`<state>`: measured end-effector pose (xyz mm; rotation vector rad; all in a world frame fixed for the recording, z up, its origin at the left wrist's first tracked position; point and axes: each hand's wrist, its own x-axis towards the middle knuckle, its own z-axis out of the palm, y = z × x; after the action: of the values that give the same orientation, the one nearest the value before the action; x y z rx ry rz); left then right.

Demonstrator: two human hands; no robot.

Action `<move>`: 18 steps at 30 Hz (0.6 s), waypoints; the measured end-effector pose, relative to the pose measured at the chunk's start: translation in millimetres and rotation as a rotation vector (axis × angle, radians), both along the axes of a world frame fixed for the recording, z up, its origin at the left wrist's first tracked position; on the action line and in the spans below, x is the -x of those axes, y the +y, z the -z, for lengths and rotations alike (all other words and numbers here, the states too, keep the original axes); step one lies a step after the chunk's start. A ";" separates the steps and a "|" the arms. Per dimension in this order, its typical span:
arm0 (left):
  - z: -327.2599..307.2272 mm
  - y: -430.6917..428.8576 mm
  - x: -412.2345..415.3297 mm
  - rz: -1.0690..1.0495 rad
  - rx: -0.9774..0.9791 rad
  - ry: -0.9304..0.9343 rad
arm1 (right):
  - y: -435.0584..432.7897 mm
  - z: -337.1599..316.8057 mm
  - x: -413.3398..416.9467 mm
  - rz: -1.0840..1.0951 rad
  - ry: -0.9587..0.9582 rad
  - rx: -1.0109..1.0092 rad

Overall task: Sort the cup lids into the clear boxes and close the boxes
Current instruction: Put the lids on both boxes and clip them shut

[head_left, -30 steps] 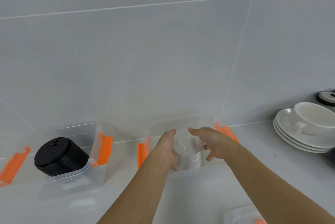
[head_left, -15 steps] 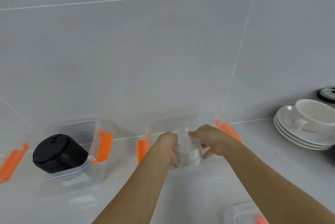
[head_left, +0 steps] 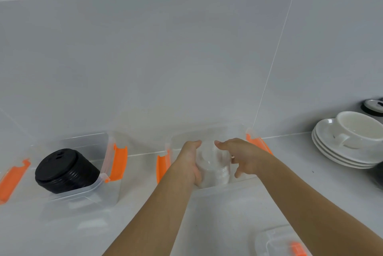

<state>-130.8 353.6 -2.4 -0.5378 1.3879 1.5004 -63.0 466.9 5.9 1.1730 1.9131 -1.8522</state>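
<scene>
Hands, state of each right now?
Left hand: holding the stack of clear lids.
Right hand: open, fingers spread beside the stack, contact unclear.

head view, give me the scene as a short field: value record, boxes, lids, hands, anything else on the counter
left box: clear box with orange latches, open, holds the black lid stack, which is tilted
middle box: second clear box, open, no cover on it
clear lids: clear lid stack inside the middle box, between both hands
left hand: left hand against the stack's left side
right hand: right hand at its right side, fingers spread
box cover: loose cover at the near edge
other: white cup on stacked saucers, far right
</scene>
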 end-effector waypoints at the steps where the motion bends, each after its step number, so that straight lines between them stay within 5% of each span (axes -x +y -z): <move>1: -0.2 -0.4 -0.3 0.000 0.001 0.010 | 0.7 0.7 0.1 0.000 0.005 0.015; 18: 0.3 2.0 0.3 0.077 0.148 0.113 | 1.2 7.9 4.1 -0.064 0.005 -0.109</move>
<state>-131.1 355.6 -2.8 -0.4913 1.5982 1.3917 -67.1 468.1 -2.0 1.1263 2.0523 -1.7396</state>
